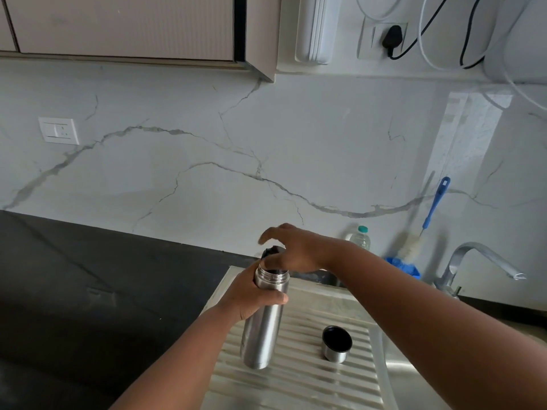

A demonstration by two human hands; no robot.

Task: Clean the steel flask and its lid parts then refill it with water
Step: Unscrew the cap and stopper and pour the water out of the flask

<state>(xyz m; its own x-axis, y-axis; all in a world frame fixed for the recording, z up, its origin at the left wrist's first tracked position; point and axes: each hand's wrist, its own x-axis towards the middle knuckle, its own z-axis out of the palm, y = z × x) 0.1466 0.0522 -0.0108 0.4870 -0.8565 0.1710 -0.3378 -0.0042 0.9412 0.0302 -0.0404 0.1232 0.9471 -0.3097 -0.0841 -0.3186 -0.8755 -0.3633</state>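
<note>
Steel flask [262,324] stands tilted over the ribbed drainboard [299,377], left hand [251,300] wrapped round its upper body. Right hand [291,250] pinches the black stopper [273,250] at the neck. Outer cap [336,344] sits alongside. Dismantling appears underway; next, lift the stopper clear.

This is a home kitchen. Under both hands lies a ribbed steel sink drainboard [310,377], with a chrome tap [476,261] to their right. A dark stone countertop [88,291] spreads left of them, a marble-patterned backsplash [207,143] rises beyond, and 1 wall cabinet [124,25] hangs above.
</note>
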